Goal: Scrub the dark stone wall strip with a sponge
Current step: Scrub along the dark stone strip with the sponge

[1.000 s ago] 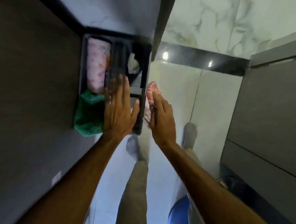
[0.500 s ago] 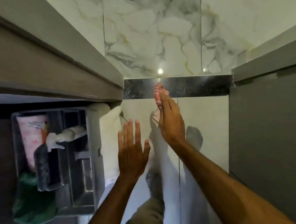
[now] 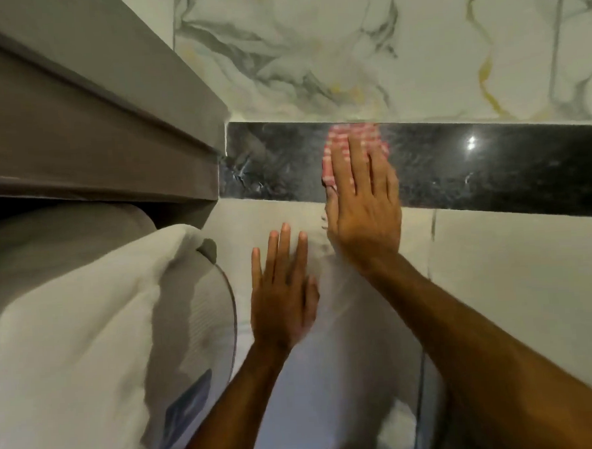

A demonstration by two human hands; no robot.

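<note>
A dark stone wall strip (image 3: pixel 490 169) runs across the wall between marble tile above and pale tile below. My right hand (image 3: pixel 364 203) lies flat on the strip and presses a pink-and-white checked sponge (image 3: pixel 343 141) against it; only the sponge's top and left edge show past the fingers. My left hand (image 3: pixel 282 293) rests flat on the pale tile below the strip, fingers apart, holding nothing. The left part of the strip looks streaked and wet.
A grey cabinet (image 3: pixel 94 125) juts out at the upper left and ends at the strip's left end. Below it bulges a white rounded fixture (image 3: pixel 87 321). White marble tile (image 3: pixel 347 50) covers the wall above the strip.
The view has closed in on the wall. My right hand has turned flat and pressed the sponge onto the dark strip. My left hand has come to rest on the pale tile.
</note>
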